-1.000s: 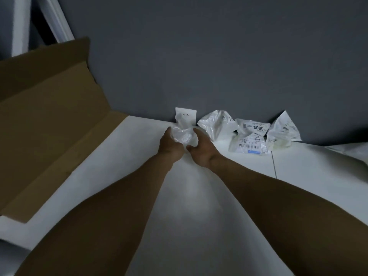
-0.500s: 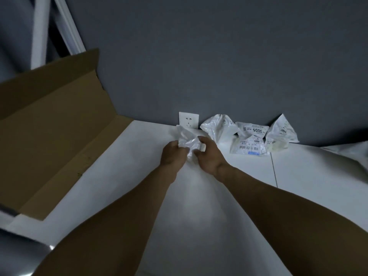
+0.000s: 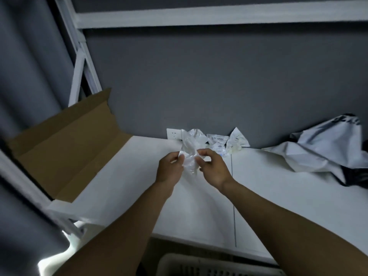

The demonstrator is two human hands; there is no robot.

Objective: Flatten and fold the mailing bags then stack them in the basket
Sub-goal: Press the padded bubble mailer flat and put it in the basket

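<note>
A small crumpled clear mailing bag [image 3: 188, 154] is held up above the white table [image 3: 129, 176]. My left hand [image 3: 169, 168] pinches its left edge and my right hand [image 3: 212, 166] pinches its right edge, thumbs and fingers curled on the plastic. Behind it, against the grey wall, lie several crumpled white mailing bags with labels [image 3: 219, 144]. A white slotted basket [image 3: 215, 265] shows below the table's near edge, mostly cut off by the frame.
A long open cardboard box [image 3: 65, 150] lies along the table's left side. A large crumpled white and black bag [image 3: 326, 148] sits at the right. A wall socket [image 3: 173, 134] is behind the bags. A white metal frame [image 3: 81, 62] rises at the left.
My hands have drawn the clear bag back from the wall toward me and lifted it. The view has tilted up and pulled back, showing the basket and the large bag.
</note>
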